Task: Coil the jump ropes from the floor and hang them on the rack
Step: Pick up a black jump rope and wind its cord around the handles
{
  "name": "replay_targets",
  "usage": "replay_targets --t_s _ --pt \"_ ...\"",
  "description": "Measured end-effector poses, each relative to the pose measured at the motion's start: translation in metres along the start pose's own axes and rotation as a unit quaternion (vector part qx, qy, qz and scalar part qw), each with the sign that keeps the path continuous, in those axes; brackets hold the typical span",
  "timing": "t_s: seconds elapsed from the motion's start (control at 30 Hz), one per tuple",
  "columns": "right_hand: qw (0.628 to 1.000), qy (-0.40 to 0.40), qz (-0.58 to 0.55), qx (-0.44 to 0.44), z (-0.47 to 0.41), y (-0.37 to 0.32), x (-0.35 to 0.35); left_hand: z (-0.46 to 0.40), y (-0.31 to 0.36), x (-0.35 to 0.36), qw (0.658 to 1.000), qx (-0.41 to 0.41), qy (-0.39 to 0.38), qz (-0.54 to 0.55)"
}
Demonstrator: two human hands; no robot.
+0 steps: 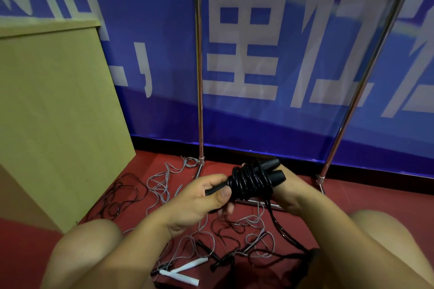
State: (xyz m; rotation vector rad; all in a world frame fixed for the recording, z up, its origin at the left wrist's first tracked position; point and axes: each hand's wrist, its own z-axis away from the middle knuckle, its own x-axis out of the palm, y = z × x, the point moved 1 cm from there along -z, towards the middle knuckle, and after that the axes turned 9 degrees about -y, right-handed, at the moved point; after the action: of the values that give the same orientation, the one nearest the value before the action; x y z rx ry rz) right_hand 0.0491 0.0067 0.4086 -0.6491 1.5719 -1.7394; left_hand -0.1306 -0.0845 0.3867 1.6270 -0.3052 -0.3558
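Note:
A black jump rope [252,182] is wound in a tight bundle around its handles, held low in front of me. My left hand [202,197] pinches a handle end sticking out of the bundle's left side. My right hand [290,192] grips the bundle from behind, mostly hidden by the coils. A loose black tail [279,227] hangs from the bundle down to the floor. More ropes lie tangled on the red floor: a grey one [162,185], a black one [122,197], and white handles [180,271]. The metal rack [200,77] stands against the wall.
A pale wooden cabinet [58,112] stands at the left. A blue banner [258,54] covers the wall behind the rack. The rack's right pole [366,77] slants up to the right. My bare knees [89,241] frame the bottom of the view.

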Motion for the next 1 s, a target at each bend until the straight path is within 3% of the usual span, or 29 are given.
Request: replay_targets --t_s 0.2,0.37,0.57,0.83,1.0 --pt "0.997 0.04 -0.001 0.062 -0.01 0.014 0.003 -0.008 -0.003 -0.001 0.992 0.013 0.117 0.043" --pt "0.998 -0.004 0.052 0.046 -0.007 0.013 0.007 -0.014 -0.008 -0.007 0.978 0.018 0.203 0.049" --pt "0.991 0.039 0.127 0.03 -0.005 0.011 0.001 -0.018 -0.02 -0.023 0.945 -0.018 0.316 0.081" --pt "0.978 0.075 0.196 -0.005 0.0 0.004 -0.005 -0.018 -0.024 -0.036 0.929 -0.073 0.359 0.048" --pt "0.974 0.028 0.224 -0.029 0.001 0.006 -0.003 -0.019 -0.03 -0.036 0.925 -0.098 0.363 -0.049"
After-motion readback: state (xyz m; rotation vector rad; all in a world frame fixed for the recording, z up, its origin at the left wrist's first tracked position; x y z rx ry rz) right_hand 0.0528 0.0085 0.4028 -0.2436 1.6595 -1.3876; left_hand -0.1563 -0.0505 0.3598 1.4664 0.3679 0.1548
